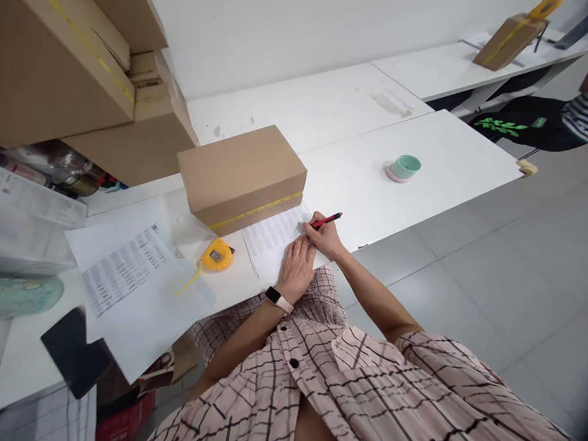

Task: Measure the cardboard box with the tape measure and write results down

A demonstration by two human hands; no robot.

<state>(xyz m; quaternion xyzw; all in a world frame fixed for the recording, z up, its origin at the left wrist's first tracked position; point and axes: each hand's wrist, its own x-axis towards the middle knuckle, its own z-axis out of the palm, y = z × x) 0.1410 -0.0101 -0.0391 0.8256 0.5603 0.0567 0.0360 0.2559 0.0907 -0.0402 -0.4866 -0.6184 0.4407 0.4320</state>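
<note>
My right hand [325, 237] grips a red and black pen [329, 220] over the right side of a printed sheet [270, 242]. On the lower part of that sheet, my left hand [297, 267] lies flat with its fingers stretched out, touching or close to the right hand. Behind the sheet stands a closed cardboard box [244, 174] with a yellow strip along its near side. A yellow tape measure [217, 255] rests left of the sheet, a short length of its blade pulled out. The pen's tip is hidden by my fingers.
More printed papers [132, 271] and a black phone-like slab [77, 352] lie at left. Large cardboard boxes [131, 133] are stacked behind them. A green cup [406, 167] stands on the white table [351, 193] at right. Another box [507, 42] and a seated person [526, 123] are further off.
</note>
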